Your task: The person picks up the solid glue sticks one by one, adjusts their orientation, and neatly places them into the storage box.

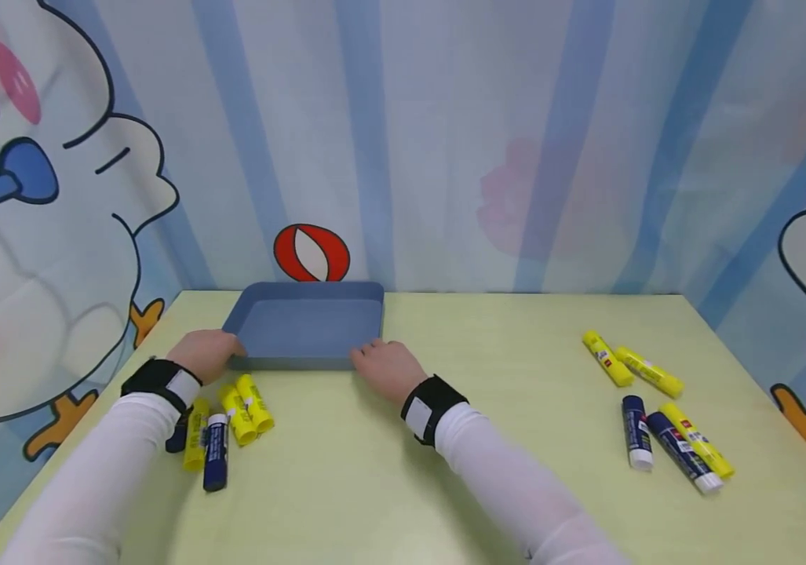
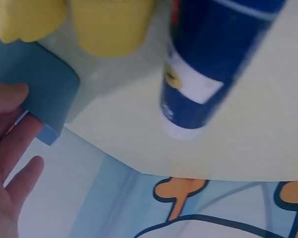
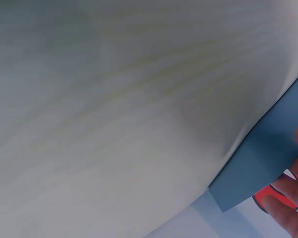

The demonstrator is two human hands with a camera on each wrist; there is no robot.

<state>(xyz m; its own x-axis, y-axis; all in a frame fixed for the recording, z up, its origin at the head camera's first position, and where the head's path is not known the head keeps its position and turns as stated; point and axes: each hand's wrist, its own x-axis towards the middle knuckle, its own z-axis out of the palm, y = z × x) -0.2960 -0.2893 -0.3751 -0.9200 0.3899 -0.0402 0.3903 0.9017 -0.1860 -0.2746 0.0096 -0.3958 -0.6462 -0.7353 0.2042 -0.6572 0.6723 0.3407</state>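
Note:
A shallow blue-grey tray (image 1: 304,322) lies at the back left of the table, its inside bare. My left hand (image 1: 206,355) grips its near left corner; the left wrist view shows the thumb and fingers (image 2: 20,139) on either side of the tray wall (image 2: 52,89). At the near right corner, my right hand (image 1: 390,369) holds the rim, fingers (image 3: 283,213) bent over the wall (image 3: 258,153) in the right wrist view. Just below the left hand lie yellow glue sticks (image 1: 254,402) and a navy glue stick (image 1: 215,453), with another dark one partly hidden by the wrist.
On the right side of the pale table (image 1: 487,392) lies a second group: yellow glue sticks (image 1: 650,372) and navy glue sticks (image 1: 637,431) with white ends. A printed curtain (image 1: 438,141) with striped and cartoon patterns stands behind the table's back edge.

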